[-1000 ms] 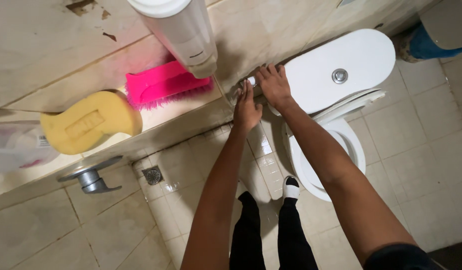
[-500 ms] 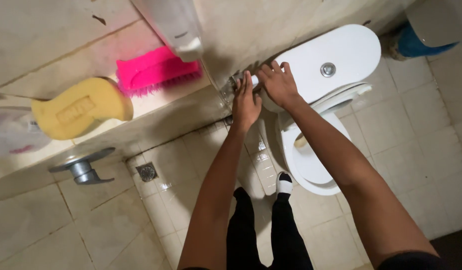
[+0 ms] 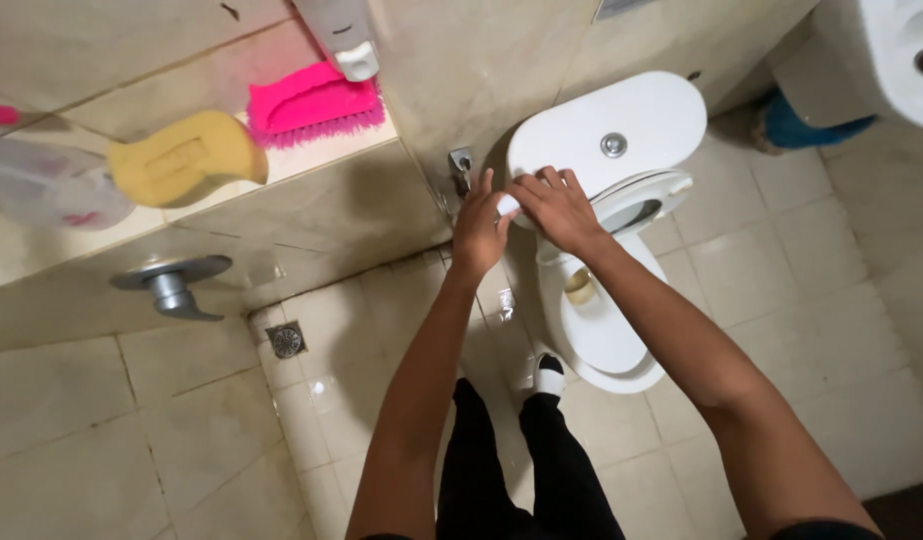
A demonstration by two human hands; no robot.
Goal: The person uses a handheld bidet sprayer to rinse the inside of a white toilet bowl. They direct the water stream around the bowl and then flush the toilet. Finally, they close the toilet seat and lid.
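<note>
Beige tiled floor (image 3: 142, 430) spread across the near half, stained in places, with a small round metal drain (image 3: 287, 341) set in it near the left. White ceramic toilet (image 3: 607, 330) standing right of centre, seat up, its white cistern lid (image 3: 642, 115) with a round chrome flush button (image 3: 613, 145) on the far side. Beige tiled wall ledge (image 3: 312, 160) on the far left, carrying a yellow contoured sponge (image 3: 187, 158) and, just right of it, a bright pink scrubbing brush (image 3: 312, 105). Grey metal lever handle (image 3: 172, 283) fixed on the wall below the ledge. Left hand (image 3: 479, 228) and right hand (image 3: 554, 208) meeting at the left edge of the cistern, close to a small metal wall valve (image 3: 461, 165). Small white object (image 3: 508, 204) between them: right grip clamped over it, fingers curled; left grip resting against its end, fingers half together, hold not clear enough to tell.
</note>
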